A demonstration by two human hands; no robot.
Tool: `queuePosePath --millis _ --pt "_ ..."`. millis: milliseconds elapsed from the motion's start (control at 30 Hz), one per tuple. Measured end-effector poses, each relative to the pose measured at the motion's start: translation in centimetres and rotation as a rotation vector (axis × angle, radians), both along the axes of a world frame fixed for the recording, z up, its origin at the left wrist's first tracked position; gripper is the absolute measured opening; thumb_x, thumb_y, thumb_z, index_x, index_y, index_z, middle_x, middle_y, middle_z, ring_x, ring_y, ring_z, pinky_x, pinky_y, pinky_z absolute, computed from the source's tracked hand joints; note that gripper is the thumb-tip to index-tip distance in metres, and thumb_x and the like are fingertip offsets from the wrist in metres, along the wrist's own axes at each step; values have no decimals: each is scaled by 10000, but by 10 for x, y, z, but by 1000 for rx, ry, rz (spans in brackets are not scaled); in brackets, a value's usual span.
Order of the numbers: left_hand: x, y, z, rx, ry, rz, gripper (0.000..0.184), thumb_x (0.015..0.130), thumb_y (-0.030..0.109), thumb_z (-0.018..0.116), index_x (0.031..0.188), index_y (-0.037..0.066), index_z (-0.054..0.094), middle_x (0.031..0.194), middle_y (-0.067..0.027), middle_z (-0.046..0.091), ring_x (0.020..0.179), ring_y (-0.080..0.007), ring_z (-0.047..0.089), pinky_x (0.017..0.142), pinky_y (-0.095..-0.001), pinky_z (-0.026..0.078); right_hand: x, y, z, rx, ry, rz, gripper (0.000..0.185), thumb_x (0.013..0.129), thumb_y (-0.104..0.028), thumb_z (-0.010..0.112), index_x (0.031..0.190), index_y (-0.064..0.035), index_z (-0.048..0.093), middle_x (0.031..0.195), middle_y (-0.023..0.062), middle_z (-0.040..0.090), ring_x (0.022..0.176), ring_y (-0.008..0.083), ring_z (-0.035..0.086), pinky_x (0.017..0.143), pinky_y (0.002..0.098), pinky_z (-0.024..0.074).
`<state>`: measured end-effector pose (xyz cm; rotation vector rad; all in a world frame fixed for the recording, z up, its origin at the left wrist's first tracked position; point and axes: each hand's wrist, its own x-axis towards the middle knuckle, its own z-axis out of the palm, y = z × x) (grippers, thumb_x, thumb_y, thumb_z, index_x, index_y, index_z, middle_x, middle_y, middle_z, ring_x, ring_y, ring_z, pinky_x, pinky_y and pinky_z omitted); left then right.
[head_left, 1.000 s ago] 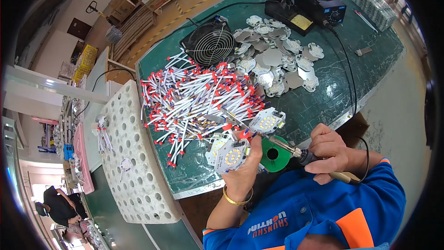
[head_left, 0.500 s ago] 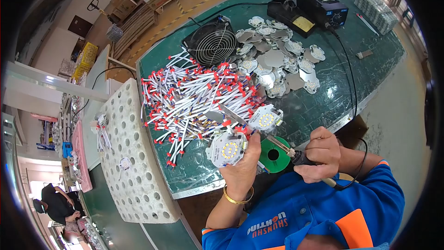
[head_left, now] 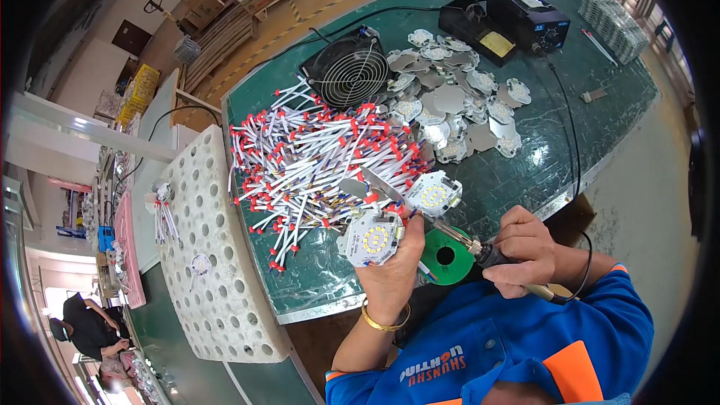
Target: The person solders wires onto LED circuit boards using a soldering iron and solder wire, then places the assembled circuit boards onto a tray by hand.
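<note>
Black-gripped metal soldering iron (head_left: 491, 256) at four o'clock, clamped in your right hand (head_left: 523, 251), long axis pointing toward ten; your left hand (head_left: 391, 281) grips a flat, notched white circuit board (head_left: 370, 243) at six.

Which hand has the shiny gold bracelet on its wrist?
The left hand, holding a white LED board; the right hand, gripping the soldering iron, wears none.
</note>
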<state>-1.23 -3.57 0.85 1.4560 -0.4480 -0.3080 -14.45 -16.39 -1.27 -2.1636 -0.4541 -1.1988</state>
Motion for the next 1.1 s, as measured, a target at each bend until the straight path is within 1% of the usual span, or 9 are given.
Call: queuePosePath --millis 300,533,633,733,800,933,967,1067,1100 --pt "3 1 -4 13 -137 22 182 669 -5 686 825 -8 591 751 -35 605 654 -96 538 613 -234 421 -2 -2 0 -17 44 -4 196 622 -64 582 811 -105 611 573 24 481 451 149 451 515 275 339" --pt "3 -2 -5 -19 -31 43 191 677 1 683 843 -10 589 767 -38 605 657 -90 536 614 -231 429 2 0 -2 -78 13 -51 180 628 -86 587 805 -106 613 564 14 463 446 144 437 516 277 340" --pt "5 -4 -6 -47 -5 61 186 688 4 675 851 -12 587 775 -37 604 661 -82 532 612 -228 434 3 1 1 -213 21 -104 196 633 -94 590 829 -103 609 568 9 456 447 142 435 514 280 342" --pt "9 -4 -8 -33 23 40 185 692 10 676 851 -15 587 773 -32 600 661 -76 530 603 -222 433 3 -1 2 -174 80 -77 231 629 -78 596 858 -107 602 586 12 461 459 142 441 522 281 354" --pt "10 -4 -5 -32 126 -3 181 692 9 675 845 -17 582 766 -27 591 657 -78 532 592 -217 433 0 -4 3 11 58 2 253 627 -66 612 875 -108 597 598 16 465 464 147 442 537 285 370" --pt "16 -3 -6 -21 230 -80 190 697 15 675 856 -14 575 763 -21 584 657 -75 533 583 -212 435 -2 -12 16 13 71 58 250 659 -96 635 903 -83 583 651 40 455 523 189 460 526 298 374" --pt "16 -1 -7 -44 282 -112 198 699 13 673 867 -11 570 768 -22 585 661 -74 535 587 -211 441 -4 -16 23 -30 177 42 277 686 -127 646 944 -75 563 673 56 449 547 207 462 510 310 367" --pt "15 -2 -5 -80 333 -153 220 703 13 673 893 -5 563 787 -28 592 675 -75 542 602 -211 454 10 -20 25 -10 115 -158 307 690 -130 662 969 -71 549 660 62 438 532 211 446 498 319 359" --pt "14 -2 -4 -96 332 -158 233 704 15 674 907 -2 561 801 -32 597 685 -76 547 613 -212 461 17 -20 23 32 66 -238 321 666 -110 691 950 -67 548 677 76 479 551 224 477 502 319 382"
